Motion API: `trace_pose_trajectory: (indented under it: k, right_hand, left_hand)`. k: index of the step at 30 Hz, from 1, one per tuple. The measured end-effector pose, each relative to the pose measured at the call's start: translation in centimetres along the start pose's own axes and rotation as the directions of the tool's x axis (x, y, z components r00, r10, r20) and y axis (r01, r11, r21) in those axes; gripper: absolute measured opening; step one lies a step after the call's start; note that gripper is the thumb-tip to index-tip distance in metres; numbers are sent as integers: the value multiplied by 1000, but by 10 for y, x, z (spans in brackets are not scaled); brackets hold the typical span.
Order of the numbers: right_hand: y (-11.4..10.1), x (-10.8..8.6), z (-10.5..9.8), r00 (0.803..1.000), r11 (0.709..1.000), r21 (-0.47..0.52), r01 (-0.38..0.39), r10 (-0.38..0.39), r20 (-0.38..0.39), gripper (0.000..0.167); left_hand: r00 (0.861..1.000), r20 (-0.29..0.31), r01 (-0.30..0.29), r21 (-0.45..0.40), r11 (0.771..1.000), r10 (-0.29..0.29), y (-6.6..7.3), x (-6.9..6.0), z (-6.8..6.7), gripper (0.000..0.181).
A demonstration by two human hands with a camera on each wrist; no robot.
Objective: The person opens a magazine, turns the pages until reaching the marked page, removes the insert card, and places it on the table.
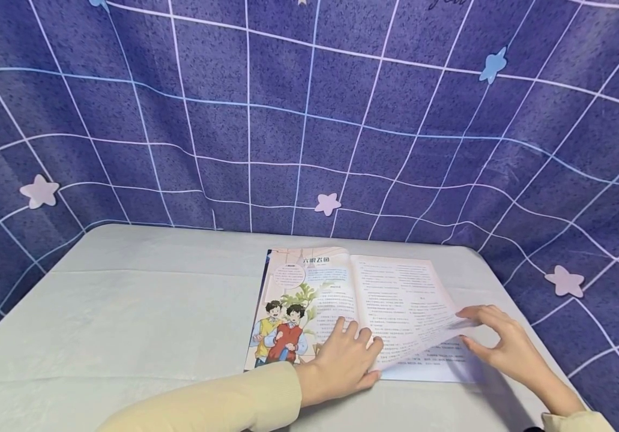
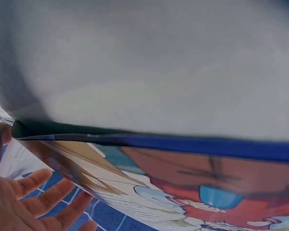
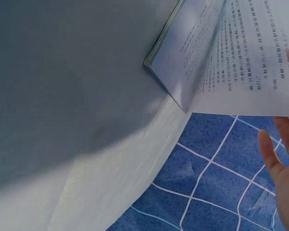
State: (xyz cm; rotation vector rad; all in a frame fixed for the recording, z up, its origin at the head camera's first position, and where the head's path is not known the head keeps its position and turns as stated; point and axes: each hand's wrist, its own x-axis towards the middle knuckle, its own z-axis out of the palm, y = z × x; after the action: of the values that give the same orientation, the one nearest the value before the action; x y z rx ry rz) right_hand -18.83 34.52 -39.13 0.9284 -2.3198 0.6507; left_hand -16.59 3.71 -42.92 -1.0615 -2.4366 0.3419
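Note:
An open magazine lies on the table, its left page showing an illustration of two figures in yellow and red vests. My left hand rests across the lower middle of it near the fold, fingers spread. In the left wrist view, that hand is beside the magazine's lower edge. With my right hand, I hold the outer edge of a right-hand page, which is lifted at its lower corner. The right wrist view shows this raised printed page with a fingertip on its face and other fingers below its edge.
A pale cloth covers the table. Behind and at both sides hangs a blue-purple curtain with a line grid and stars. The table's right edge runs close to my right hand.

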Motion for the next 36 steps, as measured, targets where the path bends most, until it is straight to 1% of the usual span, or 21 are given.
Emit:
trace_pose_trajectory:
  k: [7,8,10,13,18,22,30,36]
  right_hand:
    - [2,2,-2,999,1000,21,-10,11,-45,63]
    - [2,2,-2,999,1000,21,-9,10,-52,64]
    - [3,2,-3,998,999,23,-34,35,-51,65]
    - [4,3,-3,998,999,14,-31,32,-63,67]
    - [5,2,-3,997,998,9,-63,63,-48,67]
    - [6,0,-2,996,996,-6,-91,91,-12,67]
    - [4,-2,4,999,998,-38,-43,43,18,67]
    - [3,-6,9,998,997,-61,-38,41,55,67]
  left_hand:
    - [1000,-29,-8,-1,1000,8,0,0,2,51]
    - [1000,-30,-9,-4,1000,9,0,0,2,51]
    - [1000,-30,-10,-12,1000,10,0,0,2,52]
    - [999,-30,-15,-19,1000,14,-1,1,2,52]
    - [999,-46,-16,-14,1000,16,-1,1,3,52]
    - [999,-51,-20,-21,1000,18,-2,1,2,55]
    - [997,-77,-22,-12,1000,21,-2,0,2,66]
    - [998,-67,-16,2,1000,16,-2,0,1,71]
